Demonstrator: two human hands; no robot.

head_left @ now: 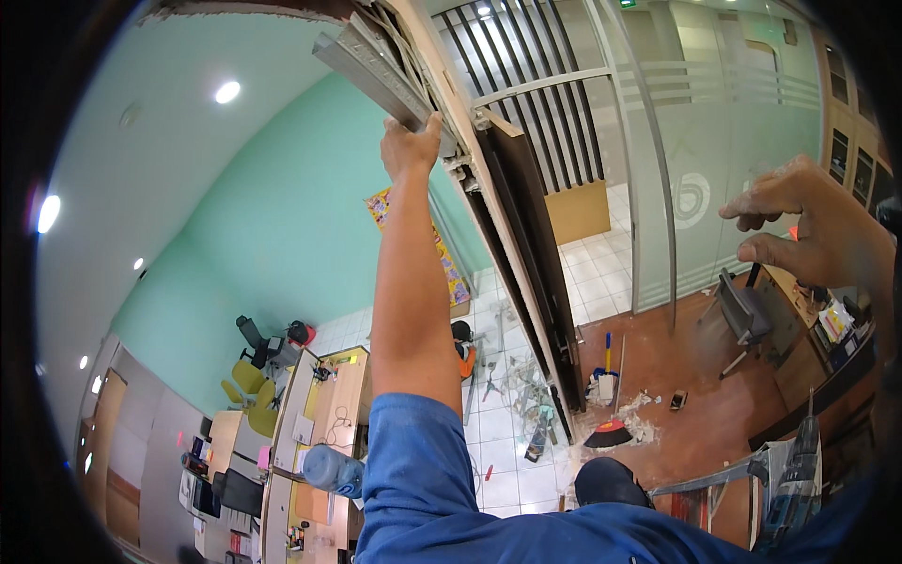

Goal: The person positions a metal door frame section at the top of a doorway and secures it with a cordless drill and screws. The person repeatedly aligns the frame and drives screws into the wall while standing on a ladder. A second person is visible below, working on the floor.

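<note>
My left arm, in a blue sleeve, reaches up to the broken upper part of a partition wall (489, 202). There my left hand (412, 150) is closed on the lower part of a grey metal channel (368, 73), which slants up to the left along the wall's torn edge. The fingertips are partly hidden behind the metal. My right hand (803, 226) is raised at the far right with nothing in it, its dusty fingers bent and apart from the thumb. A dark door panel (531, 235) stands just right of the wall edge.
A power drill (794, 479) rests by a metal ladder (714, 479) at the lower right. Broken debris (526, 385) litters the white tiles; a broom head (609, 433) lies on the brown floor. Desks (329, 404) and a water jug (331, 470) are lower left; a glass partition (723, 179) stands right.
</note>
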